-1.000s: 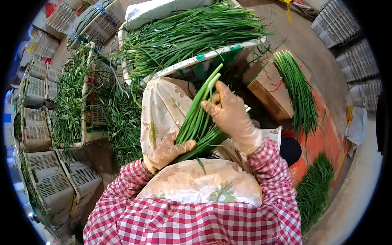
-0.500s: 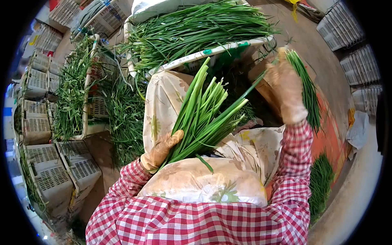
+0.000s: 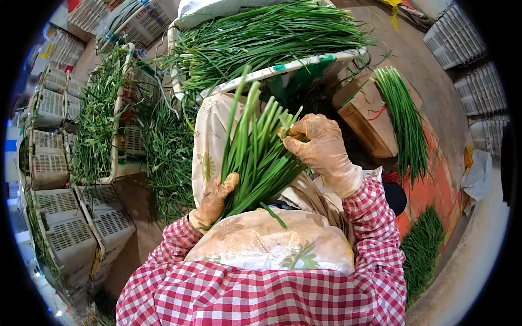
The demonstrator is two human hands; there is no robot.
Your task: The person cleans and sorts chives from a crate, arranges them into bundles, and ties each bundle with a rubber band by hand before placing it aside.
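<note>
A loose bunch of green stalks [image 3: 258, 157] rests over my lap, pale ends pointing up and away. Around its lower left side is wrapped my gloved left hand [image 3: 216, 201], thumb on top. My gloved right hand [image 3: 321, 152] is at the bunch's upper right, thumb and forefinger pinched at the stalk ends; a pale stalk tip shows by the fingertips. A separate neat bundle of stalks [image 3: 402, 127] lies on a wooden box [image 3: 361, 117] to the right, beside a red tie.
A white crate [image 3: 288, 68] heaped with long green leaves stands ahead. Leafy trimmings fill a crate [image 3: 117, 125] on the left, with more crates [image 3: 65, 231] nearer. Stacked crates [image 3: 454, 35] line the far right. Another green pile [image 3: 423, 250] lies at lower right.
My right hand reached out over the wooden box, then came back to the bunch. My left hand has kept its hold, and the bunch now stands more upright.
</note>
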